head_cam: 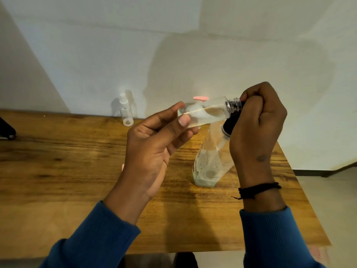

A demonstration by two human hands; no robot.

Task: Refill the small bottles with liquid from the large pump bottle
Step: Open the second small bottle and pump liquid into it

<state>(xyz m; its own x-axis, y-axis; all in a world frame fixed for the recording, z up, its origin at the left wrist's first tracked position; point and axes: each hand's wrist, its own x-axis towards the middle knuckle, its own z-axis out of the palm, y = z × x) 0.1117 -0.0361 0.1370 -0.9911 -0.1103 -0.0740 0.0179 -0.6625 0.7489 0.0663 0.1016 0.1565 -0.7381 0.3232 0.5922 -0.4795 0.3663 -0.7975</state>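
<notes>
My left hand (160, 140) pinches a small clear bottle (208, 113) near its base and holds it almost on its side, threaded neck pointing right, with some clear liquid inside. My right hand (258, 122) is curled round the black pump head (230, 122) of the large clear bottle (210, 163), which stands on the wooden table (77, 161). The pump's black nozzle sits right at the small bottle's open neck. Another small clear bottle (126, 113) with a white top stands at the table's far edge by the wall.
A pink cap-like piece (201, 98) shows just behind the held bottle. A dark object (6, 130) lies at the table's left edge. The table's right edge runs close to my right forearm, and a white wall rises behind the table.
</notes>
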